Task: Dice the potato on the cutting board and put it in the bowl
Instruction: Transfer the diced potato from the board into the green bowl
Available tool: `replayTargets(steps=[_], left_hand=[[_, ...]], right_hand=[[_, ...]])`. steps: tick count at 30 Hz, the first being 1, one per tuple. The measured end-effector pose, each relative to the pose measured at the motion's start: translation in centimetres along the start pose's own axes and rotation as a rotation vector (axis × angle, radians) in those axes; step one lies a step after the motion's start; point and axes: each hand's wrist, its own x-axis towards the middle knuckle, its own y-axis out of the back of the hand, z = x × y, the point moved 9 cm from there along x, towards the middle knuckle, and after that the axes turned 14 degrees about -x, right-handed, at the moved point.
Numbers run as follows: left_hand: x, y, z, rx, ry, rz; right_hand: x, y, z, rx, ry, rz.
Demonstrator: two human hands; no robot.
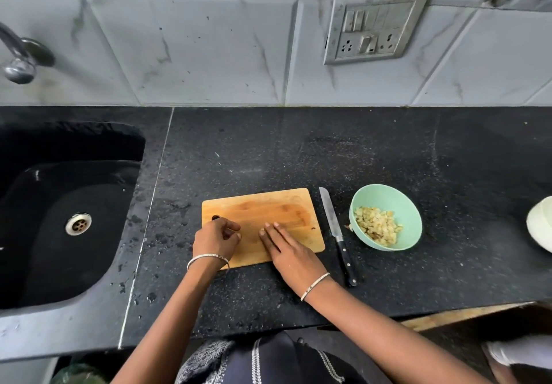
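- The sink (pixel 38 264) and its tap (pixel 19 66) sit at the far left, well apart from the work, so nothing here depends on them.
- The left hand (pixel 216 238) rests on the left end of the cutting board (pixel 268 207), just beside the board's hanging hole. Its fingers are curled in toward the thumb. I cannot tell whether they pinch a scrap or hold nothing. Placed there, it probably steadies the board.
- The right hand (pixel 286 249) lies flat on the board with its fingers straight and together, holding nothing. A small pale scrap (pixel 262 231) sits at its fingertips. The flat fingers suggest it is sweeping up leftover bits rather than cutting.
- Apart from that scrap the board shows only wet marks. No whole potato or slice is on it, so the dicing looks finished.
- The knife (pixel 336 228) lies on the counter (pixel 298 150) between the board and the bowl, blade pointing away and handle toward the person. Neither hand touches it. It seems set aside where the right hand can easily reach it.
- The green bowl (pixel 409 207) stands just right of the knife, near enough for a short carry. The diced potato (pixel 378 228) is heaped inside it. One small crumb (pixel 348 227) lies on the counter by its left rim.
- A white object (pixel 540 222) is cut off by the right edge and I cannot identify it.
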Motion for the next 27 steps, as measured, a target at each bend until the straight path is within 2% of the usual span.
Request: replayTargets(steps=[6, 10, 15, 19, 22, 24, 27], left_hand=[[-0.1, -0.4, 0.2, 0.014, -0.018, -0.006], [-0.2, -0.6, 0.4, 0.028, -0.028, -0.01], [-0.5, -0.9, 0.3, 0.034, -0.022, 0.014], [-0.6, -0.9, 0.3, 0.054, -0.023, 0.033], [-0.7, -1.1, 0.7, 0.087, -0.046, 0.036], [-0.9, -1.6, 1.3, 0.114, -0.085, 0.012], [-1.1, -2.9, 2.7, 0.135, -0.163, -0.027]], right_hand=[[-0.3, -0.1, -0.1, -0.149, -0.016, 0.003], [-0.7, 0.2, -0.3, -0.26, 0.006, 0.127], [-1.0, -0.2, -0.4, -0.283, 0.016, 0.13], [-0.5, 0.0, -0.2, -0.181, -0.01, 0.041], [0.0, 1.5, 3.4, 0.106, -0.232, -0.035], [-0.7, 4.5, 7.0, 0.278, -0.415, 0.064], [-3.7, 8.1, 13.1, 0.345, -0.632, 0.243]])
